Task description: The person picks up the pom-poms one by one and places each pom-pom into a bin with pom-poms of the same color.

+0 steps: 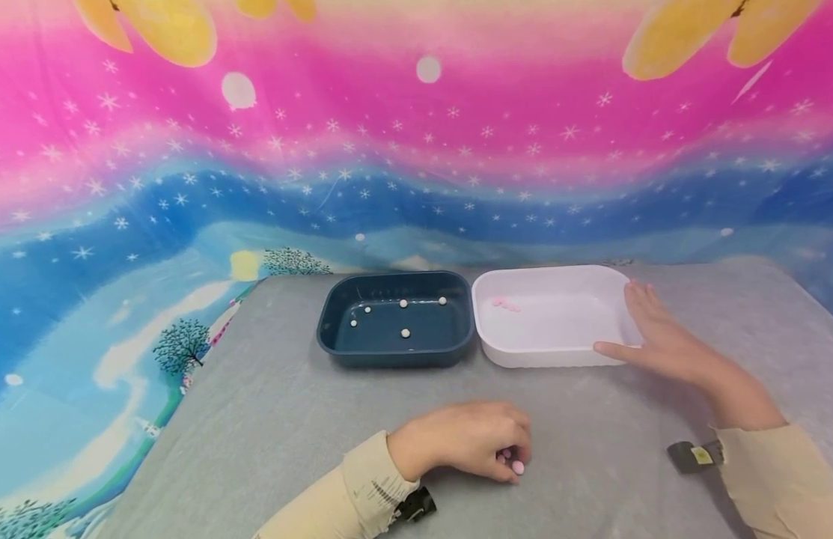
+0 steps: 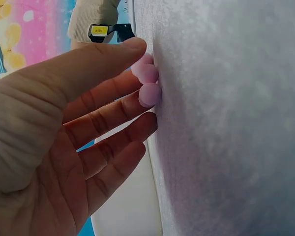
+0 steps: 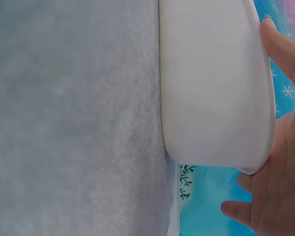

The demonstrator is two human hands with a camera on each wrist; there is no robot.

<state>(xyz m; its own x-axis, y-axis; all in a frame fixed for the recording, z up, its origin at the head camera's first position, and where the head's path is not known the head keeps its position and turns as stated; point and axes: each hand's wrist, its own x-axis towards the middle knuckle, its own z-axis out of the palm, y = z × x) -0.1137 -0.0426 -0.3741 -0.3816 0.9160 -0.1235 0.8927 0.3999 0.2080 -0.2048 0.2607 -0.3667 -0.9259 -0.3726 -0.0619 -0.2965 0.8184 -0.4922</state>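
Observation:
Near the front of the table, my left hand point(image 1: 466, 438) holds several small pink balls point(image 1: 518, 467) between its thumb and curled fingers. In the left wrist view the pink balls point(image 2: 150, 93) bunch at the fingertips, close to the grey cloth. My right hand point(image 1: 672, 344) lies with straight, spread fingers against the right end of a white plastic basin point(image 1: 557, 358). Its thumb reaches to the front rim in the right wrist view, beside the basin wall point(image 3: 211, 83). Inside the basin, at the left, are several small pink pieces point(image 1: 504, 304).
A dark blue basin point(image 1: 396, 359) stands left of the white one, their rims side by side. Several small white balls point(image 1: 406, 333) lie scattered in it. Grey cloth point(image 1: 254, 419) covers the table. A colourful printed sheet point(image 1: 389, 195) hangs behind and at the left.

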